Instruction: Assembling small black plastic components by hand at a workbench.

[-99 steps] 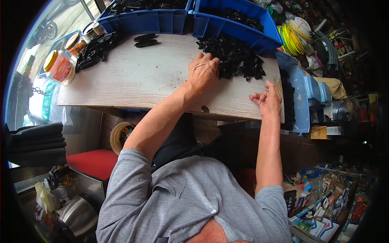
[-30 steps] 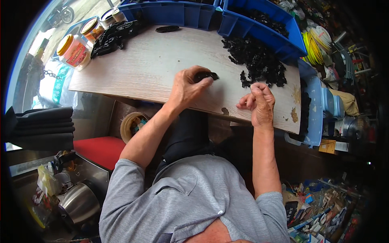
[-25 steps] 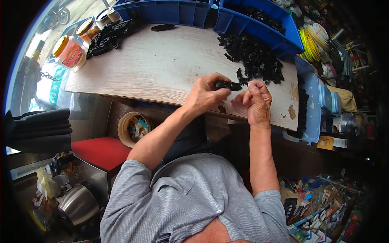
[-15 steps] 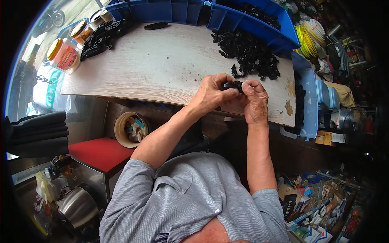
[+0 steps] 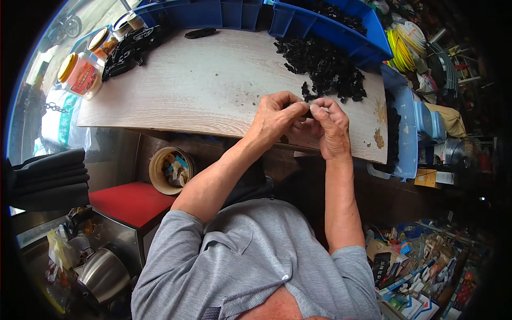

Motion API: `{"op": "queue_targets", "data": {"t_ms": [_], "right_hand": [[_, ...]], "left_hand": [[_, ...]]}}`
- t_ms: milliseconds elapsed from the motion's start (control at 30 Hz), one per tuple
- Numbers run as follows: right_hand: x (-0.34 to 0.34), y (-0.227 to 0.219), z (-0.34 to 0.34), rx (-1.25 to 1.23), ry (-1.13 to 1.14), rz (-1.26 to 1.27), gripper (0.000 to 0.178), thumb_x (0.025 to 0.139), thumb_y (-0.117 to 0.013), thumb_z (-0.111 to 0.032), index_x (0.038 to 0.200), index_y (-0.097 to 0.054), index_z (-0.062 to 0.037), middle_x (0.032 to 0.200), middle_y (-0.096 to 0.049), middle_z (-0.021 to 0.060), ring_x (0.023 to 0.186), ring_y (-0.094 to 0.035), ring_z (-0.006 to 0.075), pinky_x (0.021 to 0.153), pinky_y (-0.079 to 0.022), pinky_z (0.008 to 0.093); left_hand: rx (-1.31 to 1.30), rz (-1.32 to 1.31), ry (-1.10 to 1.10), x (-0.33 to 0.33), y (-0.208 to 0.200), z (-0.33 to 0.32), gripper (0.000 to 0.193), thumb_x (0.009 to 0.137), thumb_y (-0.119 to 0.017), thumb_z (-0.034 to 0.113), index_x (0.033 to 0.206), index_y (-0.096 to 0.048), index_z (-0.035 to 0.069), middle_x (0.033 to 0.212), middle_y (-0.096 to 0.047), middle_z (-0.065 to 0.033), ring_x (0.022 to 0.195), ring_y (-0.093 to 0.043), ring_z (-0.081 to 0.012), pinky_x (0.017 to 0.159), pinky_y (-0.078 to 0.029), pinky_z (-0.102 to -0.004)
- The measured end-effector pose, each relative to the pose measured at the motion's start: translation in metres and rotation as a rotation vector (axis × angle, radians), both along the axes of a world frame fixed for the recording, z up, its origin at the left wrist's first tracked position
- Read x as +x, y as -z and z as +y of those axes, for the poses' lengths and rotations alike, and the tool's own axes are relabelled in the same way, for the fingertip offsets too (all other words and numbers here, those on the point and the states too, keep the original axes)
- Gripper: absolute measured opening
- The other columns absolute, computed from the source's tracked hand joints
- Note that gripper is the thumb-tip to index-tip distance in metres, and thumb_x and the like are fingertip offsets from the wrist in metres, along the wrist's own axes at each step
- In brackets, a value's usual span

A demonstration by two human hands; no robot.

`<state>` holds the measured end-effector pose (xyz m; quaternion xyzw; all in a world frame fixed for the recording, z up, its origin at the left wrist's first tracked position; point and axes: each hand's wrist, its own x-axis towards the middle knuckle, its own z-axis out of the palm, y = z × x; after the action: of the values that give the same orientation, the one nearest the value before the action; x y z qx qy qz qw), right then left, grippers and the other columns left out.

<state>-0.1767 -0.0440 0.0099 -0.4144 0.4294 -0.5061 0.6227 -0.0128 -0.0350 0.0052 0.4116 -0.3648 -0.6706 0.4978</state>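
Over the tabletop (image 5: 186, 80), mostly hidden black part (image 5: 308, 113)

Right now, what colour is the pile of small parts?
The pile is black, shown best in the head view.

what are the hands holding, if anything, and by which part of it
A small dark piece seems pinched in the left hand, with the right hand close against it. Most of it is hidden, so the gripped part cannot be told.
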Motion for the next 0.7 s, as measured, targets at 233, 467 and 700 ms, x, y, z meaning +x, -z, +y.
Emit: {"op": "queue_targets", "data": {"t_ms": [233,467,700], "right_hand": [[0.001,-0.013,0.0,0.062,-0.146,0.224,0.028,0.087,-0.069,-0.031,0.079,-0.061,-0.0061,0.064,-0.052,-0.0024,0.049,-0.05,0.0078,0.043,-0.041,0.0233],[-0.003,-0.006,0.004,-0.025,-0.059,0.19,0.027,0.084,-0.069,-0.026,0.07,-0.056,-0.0074,0.061,-0.049,-0.0032,0.046,-0.048,0.0081,0.042,-0.043,0.026],[-0.046,-0.026,0.001,0.156,-0.057,0.161,0.03,0.084,-0.066,-0.027,0.066,-0.047,-0.0123,0.047,-0.038,-0.0002,0.043,-0.057,0.0199,0.055,-0.06,0.0453]], "left_hand": [[-0.019,0.129,-0.043,0.001,0.002,0.005,0.011,0.093,-0.062,0.01,0.093,-0.064,-0.001,0.079,-0.065,-0.0068,0.063,-0.061,-0.0098,0.056,-0.052,-0.0226],[-0.039,0.09,0.087,0.002,-0.006,0.004,0.016,0.093,-0.064,0.016,0.096,-0.065,0.0,0.081,-0.065,-0.0055,0.071,-0.063,-0.0119,0.062,-0.053,-0.0254],[-0.702,-1.068,-0.35,0.034,0.014,-0.057,0.026,0.086,-0.069,0.017,0.111,-0.068,0.009,0.101,-0.068,-0.0085,0.093,-0.063,-0.0267,0.081,-0.051,-0.0362]]}}
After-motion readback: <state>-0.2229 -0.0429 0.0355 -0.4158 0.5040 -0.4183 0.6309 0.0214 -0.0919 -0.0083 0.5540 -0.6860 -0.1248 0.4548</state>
